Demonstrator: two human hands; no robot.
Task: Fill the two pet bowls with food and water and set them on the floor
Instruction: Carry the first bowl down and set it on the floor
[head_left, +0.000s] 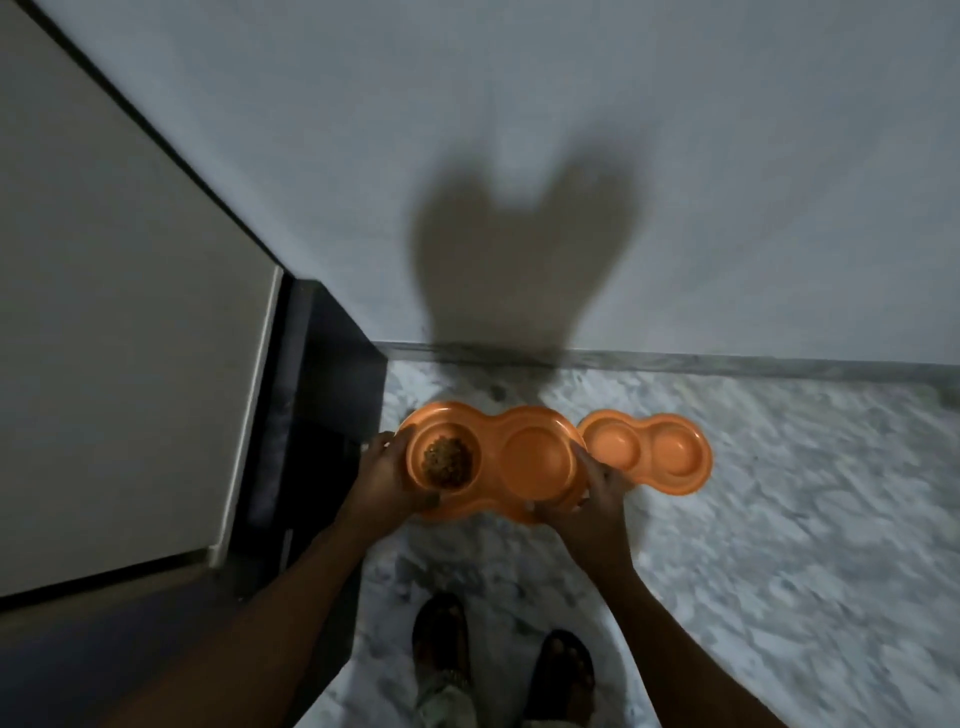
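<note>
The person stood over the marble floor, holding an orange double pet bowl by its two ends. The left hand curled around the end with the food, fingers closed under the rim and thumb on top; the right hand gripped the other end the same way. The left well held brown kibble; the right well looked bare, though I could not tell whether water lay in it. A second orange double bowl lay on the floor just beside and partly behind the held one, close to the wall. A dark cabinet stood near the left hand. Two sandalled feet stood below, and the arms' shadow fell across the wall.
</note>
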